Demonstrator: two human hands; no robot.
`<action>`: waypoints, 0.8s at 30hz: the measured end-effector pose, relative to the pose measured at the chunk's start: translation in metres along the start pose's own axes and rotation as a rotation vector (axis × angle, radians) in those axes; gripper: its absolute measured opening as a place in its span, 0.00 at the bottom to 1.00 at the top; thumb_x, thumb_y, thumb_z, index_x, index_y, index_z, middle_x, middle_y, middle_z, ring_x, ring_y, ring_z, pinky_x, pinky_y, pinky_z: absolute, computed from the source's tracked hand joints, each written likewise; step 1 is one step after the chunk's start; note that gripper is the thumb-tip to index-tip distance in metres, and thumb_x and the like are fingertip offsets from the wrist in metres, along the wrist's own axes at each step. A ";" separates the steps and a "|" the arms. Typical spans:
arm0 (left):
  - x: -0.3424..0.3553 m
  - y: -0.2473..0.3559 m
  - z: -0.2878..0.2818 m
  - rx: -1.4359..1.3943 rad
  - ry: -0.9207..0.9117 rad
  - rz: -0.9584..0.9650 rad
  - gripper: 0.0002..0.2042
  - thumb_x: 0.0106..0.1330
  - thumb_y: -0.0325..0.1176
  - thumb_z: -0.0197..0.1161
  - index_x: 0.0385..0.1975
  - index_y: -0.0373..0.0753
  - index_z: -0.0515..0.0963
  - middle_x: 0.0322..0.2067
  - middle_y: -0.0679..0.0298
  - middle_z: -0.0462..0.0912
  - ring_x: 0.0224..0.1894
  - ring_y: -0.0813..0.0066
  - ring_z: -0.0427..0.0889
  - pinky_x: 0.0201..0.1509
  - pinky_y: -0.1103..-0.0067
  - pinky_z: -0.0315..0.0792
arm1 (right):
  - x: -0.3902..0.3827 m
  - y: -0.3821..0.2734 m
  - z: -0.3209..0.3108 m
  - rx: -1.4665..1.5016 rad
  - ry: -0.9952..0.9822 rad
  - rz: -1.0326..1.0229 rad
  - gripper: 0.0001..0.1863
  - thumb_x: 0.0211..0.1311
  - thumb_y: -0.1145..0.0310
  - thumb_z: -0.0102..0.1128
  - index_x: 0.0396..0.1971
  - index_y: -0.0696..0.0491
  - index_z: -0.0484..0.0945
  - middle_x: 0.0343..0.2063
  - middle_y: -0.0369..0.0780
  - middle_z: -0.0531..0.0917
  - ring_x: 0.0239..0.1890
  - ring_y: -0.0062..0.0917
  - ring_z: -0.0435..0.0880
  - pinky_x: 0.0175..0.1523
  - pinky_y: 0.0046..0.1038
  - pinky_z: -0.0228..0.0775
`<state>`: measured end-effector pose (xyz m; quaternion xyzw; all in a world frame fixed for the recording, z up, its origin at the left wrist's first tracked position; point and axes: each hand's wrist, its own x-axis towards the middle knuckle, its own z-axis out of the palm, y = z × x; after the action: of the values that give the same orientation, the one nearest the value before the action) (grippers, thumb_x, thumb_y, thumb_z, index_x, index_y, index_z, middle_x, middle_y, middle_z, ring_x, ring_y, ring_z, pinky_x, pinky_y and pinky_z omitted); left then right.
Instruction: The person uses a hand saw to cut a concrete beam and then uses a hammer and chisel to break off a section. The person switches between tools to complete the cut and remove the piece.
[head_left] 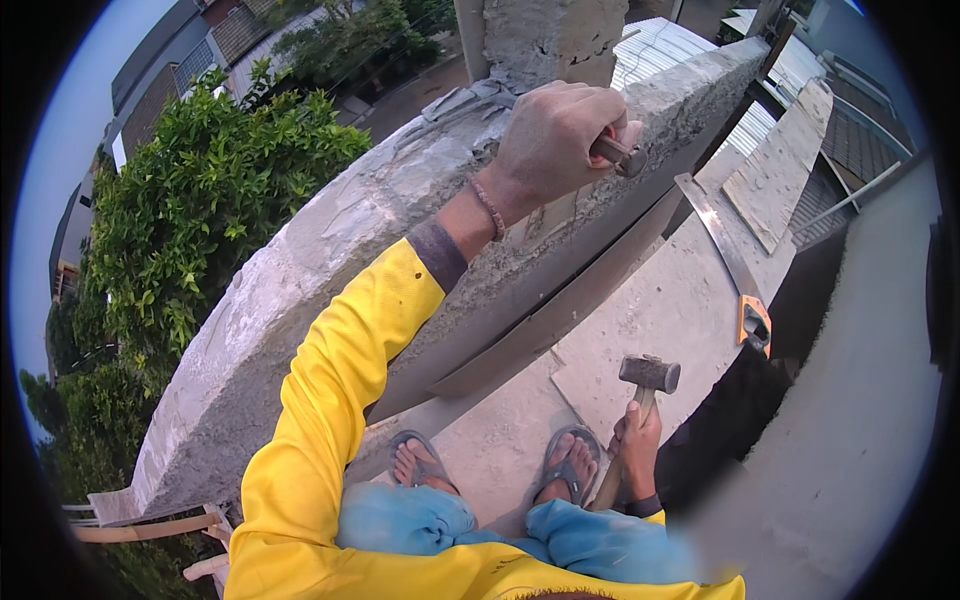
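My left hand (pixel 560 140) is closed around a short metal chisel (pixel 622 156), whose blunt round end sticks out past the thumb. It is held above the rough concrete wall (pixel 340 215), close to the foot of a concrete column (pixel 550 40). The chisel's other end is hidden behind the hand. Lower down at the right, my right hand (pixel 637 445) grips the wooden handle of a club hammer (pixel 650 374) just beneath its head. The hammer is upright, apart from the wall and the chisel.
My sandalled feet (pixel 425 465) stand on a dusty plank platform (pixel 520 420) beside the wall. A handsaw (pixel 722 240) with an orange handle lies on the boards near a loose plank (pixel 775 170). A dark gap (pixel 725 415) opens at the right; a leafy tree (pixel 210 190) stands beyond the wall.
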<state>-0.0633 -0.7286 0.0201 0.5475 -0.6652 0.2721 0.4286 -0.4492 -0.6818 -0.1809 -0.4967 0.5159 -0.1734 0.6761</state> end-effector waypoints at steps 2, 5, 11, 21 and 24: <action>0.010 -0.014 -0.002 -0.045 0.011 -0.331 0.11 0.64 0.35 0.74 0.25 0.40 0.79 0.19 0.65 0.80 0.21 0.72 0.82 0.26 0.76 0.73 | 0.000 0.006 -0.002 -0.054 0.028 0.057 0.09 0.83 0.60 0.52 0.46 0.50 0.68 0.17 0.29 0.67 0.13 0.12 0.65 0.17 0.21 0.59; 0.021 -0.016 -0.007 -0.294 0.162 -0.299 0.15 0.71 0.35 0.72 0.21 0.41 0.78 0.17 0.72 0.79 0.19 0.84 0.76 0.26 0.82 0.68 | 0.001 0.014 -0.006 -0.112 0.015 0.000 0.09 0.82 0.61 0.53 0.46 0.50 0.68 0.19 0.29 0.68 0.15 0.12 0.67 0.18 0.21 0.59; 0.044 -0.045 -0.047 -0.547 0.286 -0.705 0.18 0.72 0.51 0.70 0.29 0.44 0.77 0.22 0.66 0.76 0.18 0.72 0.75 0.21 0.72 0.71 | 0.009 0.024 -0.006 -0.021 -0.044 -0.075 0.10 0.82 0.61 0.54 0.45 0.52 0.70 0.20 0.29 0.69 0.17 0.12 0.69 0.19 0.21 0.61; 0.029 -0.110 -0.062 -0.778 0.732 -0.722 0.15 0.73 0.40 0.74 0.29 0.40 0.76 0.21 0.69 0.72 0.22 0.81 0.72 0.32 0.81 0.70 | 0.017 0.050 -0.004 -0.101 -0.052 -0.140 0.09 0.84 0.58 0.53 0.47 0.47 0.68 0.19 0.26 0.65 0.16 0.08 0.64 0.18 0.17 0.57; 0.040 -0.105 -0.066 -0.454 0.728 -0.895 0.20 0.75 0.50 0.68 0.26 0.45 0.74 0.16 0.72 0.71 0.11 0.78 0.67 0.13 0.75 0.67 | 0.018 0.055 -0.007 -0.115 -0.038 -0.143 0.09 0.84 0.58 0.54 0.46 0.47 0.67 0.19 0.26 0.65 0.16 0.09 0.64 0.18 0.18 0.58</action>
<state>0.0542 -0.7198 0.0760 0.5406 -0.2237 0.0870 0.8063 -0.4633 -0.6745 -0.2372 -0.5733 0.4755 -0.1819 0.6420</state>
